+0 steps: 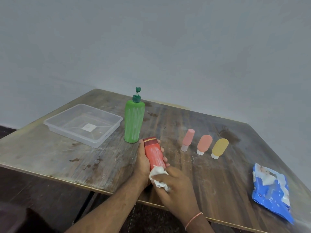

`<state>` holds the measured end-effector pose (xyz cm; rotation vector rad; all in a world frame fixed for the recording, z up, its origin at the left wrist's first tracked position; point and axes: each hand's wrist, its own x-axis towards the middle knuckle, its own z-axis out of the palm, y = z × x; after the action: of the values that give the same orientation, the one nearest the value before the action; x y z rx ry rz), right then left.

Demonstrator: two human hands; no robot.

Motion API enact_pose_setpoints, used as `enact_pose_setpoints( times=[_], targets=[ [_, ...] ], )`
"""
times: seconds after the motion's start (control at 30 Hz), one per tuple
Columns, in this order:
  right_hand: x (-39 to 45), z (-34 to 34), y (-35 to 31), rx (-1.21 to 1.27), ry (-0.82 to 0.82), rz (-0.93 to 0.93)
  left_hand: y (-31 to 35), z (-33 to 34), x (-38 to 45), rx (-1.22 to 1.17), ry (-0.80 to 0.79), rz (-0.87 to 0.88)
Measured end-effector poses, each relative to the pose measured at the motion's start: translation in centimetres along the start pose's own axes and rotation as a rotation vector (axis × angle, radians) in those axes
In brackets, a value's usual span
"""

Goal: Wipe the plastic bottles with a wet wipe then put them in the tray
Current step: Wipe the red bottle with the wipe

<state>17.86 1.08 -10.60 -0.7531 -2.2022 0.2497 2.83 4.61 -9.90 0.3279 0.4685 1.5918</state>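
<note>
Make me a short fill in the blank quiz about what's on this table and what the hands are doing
1. The left hand grips the ____ bottle.
2. The right hand holds a white ____ against it.
3. The clear tray holds ____ bottles.
4. The pump bottle is coloured ____.

Missing words: red; wipe; no; green

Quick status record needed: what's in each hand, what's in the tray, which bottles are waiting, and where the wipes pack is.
left hand: grips red bottle, held tilted over the table
right hand: holds wet wipe against the red bottle's lower end
tray: no bottles inside, far left
green pump bottle: upright beside the tray, white streaks on it
small bottles: pink, coral, yellow, in a row, caps down
wipes pack: right edge, open
</note>
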Motion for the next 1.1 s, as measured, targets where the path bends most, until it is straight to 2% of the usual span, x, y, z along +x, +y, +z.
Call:
enact_pose_setpoints(
  times=[0.13,0.33,0.47,0.7,0.8,0.97,1.1],
  targets=[
    [-0.1,0.1,0.6,0.010,0.134,0.118,0.0,-0.2,-0.1,0.049,0.039,0.050],
    [0.1,0.0,0.3,0.050,0.062,0.070,-0.2,-0.4,0.1,0.044,0.016,0.022],
    [-0.1,-0.2,0.5,0.071,0.167,0.234,-0.1,-0.4,0.0,0.057,0.038,0.049],
    [0.2,-0.3,1.3,0.209,0.236,0.473,-0.4,-0.7,0.4,0.114,0.020,0.033],
    [0.1,-0.4,0.8,0.324,0.204,0.458,-0.3,-0.5,0.2,0.100,0.012,0.038],
    [0.2,-1.0,1.5,0.299,0.209,0.492,-0.5,-0.4,0.4,0.111,0.012,0.052],
    [0.5,-0.3,0.6,0.399,0.196,0.445,-0.3,-0.3,0.0,0.079,0.017,0.043]
  ],
)
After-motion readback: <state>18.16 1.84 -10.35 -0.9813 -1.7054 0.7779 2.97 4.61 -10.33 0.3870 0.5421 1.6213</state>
